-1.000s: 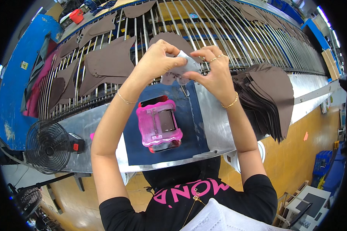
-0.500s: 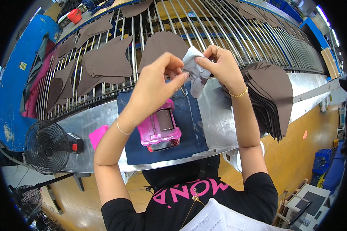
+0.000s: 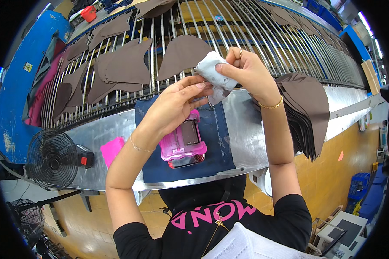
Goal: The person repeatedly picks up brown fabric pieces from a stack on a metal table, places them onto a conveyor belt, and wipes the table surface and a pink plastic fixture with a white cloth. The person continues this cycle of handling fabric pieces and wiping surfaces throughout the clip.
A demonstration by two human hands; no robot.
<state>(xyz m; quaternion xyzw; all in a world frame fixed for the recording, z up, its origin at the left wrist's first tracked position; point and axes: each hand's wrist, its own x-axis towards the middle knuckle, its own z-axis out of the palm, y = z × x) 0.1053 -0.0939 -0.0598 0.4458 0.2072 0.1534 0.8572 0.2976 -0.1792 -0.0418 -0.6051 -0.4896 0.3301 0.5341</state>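
Note:
My right hand (image 3: 251,72) pinches a crumpled whitish cloth (image 3: 216,71) with dark stains, held above the table's far edge. My left hand (image 3: 183,98) is closed at the cloth's lower left side, fingertips against it. What sits between those fingers is mostly hidden; a thin metallic tip shows just below them. Under my hands a pink plastic container (image 3: 170,151) with a dark rectangular inset stands on a dark blue sheet (image 3: 155,172). A dark, red-edged flat object (image 3: 188,161) sticks out from its near side.
Brown cut pieces (image 3: 121,64) lie on a conveyor of metal rods (image 3: 246,34) beyond the metal table (image 3: 244,142). At right stands a stack of brown pieces (image 3: 309,97). On the left are a black fan (image 3: 52,159) and a pink pad (image 3: 112,149).
My left hand has shifted slightly down, its fingers now closer together beside the cloth. The cloth has been bunched and turned, covering more toward the left; my right hand still grips it.

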